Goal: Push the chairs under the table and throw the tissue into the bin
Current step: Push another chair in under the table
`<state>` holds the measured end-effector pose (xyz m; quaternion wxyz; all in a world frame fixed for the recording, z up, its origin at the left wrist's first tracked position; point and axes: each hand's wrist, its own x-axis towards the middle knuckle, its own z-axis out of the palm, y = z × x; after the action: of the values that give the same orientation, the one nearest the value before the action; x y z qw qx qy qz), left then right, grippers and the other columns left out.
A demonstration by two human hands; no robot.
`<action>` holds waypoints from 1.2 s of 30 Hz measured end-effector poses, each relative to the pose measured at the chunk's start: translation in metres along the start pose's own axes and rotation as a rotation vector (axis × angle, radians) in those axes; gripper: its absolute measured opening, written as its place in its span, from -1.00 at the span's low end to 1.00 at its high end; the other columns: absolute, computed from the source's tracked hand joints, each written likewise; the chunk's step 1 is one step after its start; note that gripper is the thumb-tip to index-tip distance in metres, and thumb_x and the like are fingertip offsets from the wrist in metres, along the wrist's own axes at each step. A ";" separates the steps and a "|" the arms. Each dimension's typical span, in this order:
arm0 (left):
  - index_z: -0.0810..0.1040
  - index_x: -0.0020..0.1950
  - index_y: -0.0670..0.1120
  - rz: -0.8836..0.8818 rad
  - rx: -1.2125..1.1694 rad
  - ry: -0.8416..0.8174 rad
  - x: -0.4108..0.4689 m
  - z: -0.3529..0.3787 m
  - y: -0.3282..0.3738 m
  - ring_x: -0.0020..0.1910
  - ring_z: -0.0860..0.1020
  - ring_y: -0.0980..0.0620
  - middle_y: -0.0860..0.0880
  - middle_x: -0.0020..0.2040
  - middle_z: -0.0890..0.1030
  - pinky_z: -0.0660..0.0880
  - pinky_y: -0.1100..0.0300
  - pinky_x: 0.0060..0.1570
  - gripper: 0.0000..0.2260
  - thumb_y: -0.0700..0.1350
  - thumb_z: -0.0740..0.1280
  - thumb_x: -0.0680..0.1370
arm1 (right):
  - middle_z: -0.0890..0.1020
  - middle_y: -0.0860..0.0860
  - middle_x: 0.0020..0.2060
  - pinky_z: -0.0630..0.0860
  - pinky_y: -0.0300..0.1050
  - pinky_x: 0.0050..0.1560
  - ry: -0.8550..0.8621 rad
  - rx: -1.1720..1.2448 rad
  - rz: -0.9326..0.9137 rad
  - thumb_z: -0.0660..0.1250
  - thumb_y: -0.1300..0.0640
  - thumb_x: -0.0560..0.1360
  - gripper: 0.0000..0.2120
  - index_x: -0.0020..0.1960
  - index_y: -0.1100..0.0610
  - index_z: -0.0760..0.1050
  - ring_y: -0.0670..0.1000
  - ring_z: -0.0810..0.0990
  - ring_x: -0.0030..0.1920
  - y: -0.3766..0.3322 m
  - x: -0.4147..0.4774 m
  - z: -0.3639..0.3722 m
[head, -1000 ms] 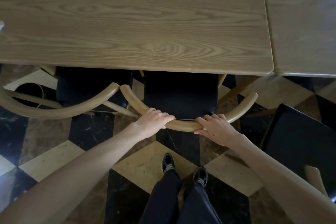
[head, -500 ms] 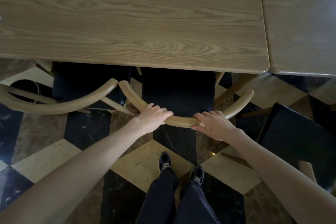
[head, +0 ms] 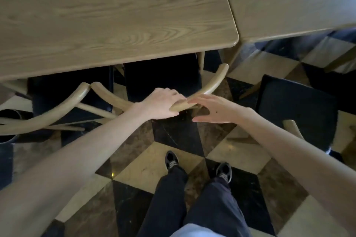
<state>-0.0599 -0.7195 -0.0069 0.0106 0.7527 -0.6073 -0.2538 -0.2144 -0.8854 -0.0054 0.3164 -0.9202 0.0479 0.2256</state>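
Note:
A wooden chair with a curved backrest [head: 213, 82] and a black seat [head: 161, 77] stands mostly under the wooden table [head: 107, 15]. My left hand [head: 161, 104] is closed over the middle of that backrest. My right hand [head: 213, 109] hovers just right of it with fingers spread, only its fingertips near the rail. A second chair [head: 63, 106] on the left is tucked under the table too. A third chair with a black seat [head: 296, 109] stands out on the floor at the right. No tissue is in view.
A second wooden table [head: 289, 0] adjoins the first on the right. A dark round bin [head: 7, 117] shows at the left edge behind the left chair. The floor is chequered in black, brown and cream tiles. My legs and shoes [head: 198, 167] are below.
My right hand has let go of the backrest and opened. The view has tilted and swung right, showing more of the right-hand chair. The left hand still holds the rail.

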 end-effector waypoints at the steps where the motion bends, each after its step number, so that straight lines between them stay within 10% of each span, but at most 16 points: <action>1: 0.34 0.39 0.02 0.017 0.033 -0.003 0.007 -0.003 0.013 0.24 0.47 -0.08 -0.04 0.31 0.50 0.39 -0.06 0.24 -0.49 0.06 0.36 0.48 | 0.42 0.00 0.37 0.34 0.02 0.36 0.010 0.015 0.001 0.33 -0.19 0.47 -0.39 0.44 -0.03 0.27 0.03 0.38 0.35 0.007 -0.013 0.001; 22: 0.38 0.35 0.01 0.445 0.130 -0.250 0.189 0.088 0.395 0.27 0.44 -0.09 -0.06 0.31 0.48 0.37 -0.11 0.26 -0.57 0.05 0.33 0.50 | 0.47 0.04 0.27 0.47 0.15 0.17 0.068 -0.037 0.468 0.32 -0.25 0.42 -0.38 0.41 -0.08 0.27 0.13 0.45 0.24 0.259 -0.414 0.072; 36: 0.32 0.43 -0.03 0.435 0.324 -0.357 0.242 0.098 0.413 0.12 0.54 -0.14 -0.10 0.23 0.55 0.51 -0.09 0.08 -0.59 -0.03 0.22 0.59 | 0.44 0.02 0.32 0.51 0.01 0.11 -0.106 -0.135 0.318 0.21 0.00 0.58 -0.44 0.52 -0.11 0.08 0.07 0.50 0.22 0.333 -0.432 0.055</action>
<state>-0.4416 -1.0214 -0.0476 -0.1622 0.5406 -0.7788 -0.2737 -0.6990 -1.1408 -0.0379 0.2165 -0.9069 0.1609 0.3235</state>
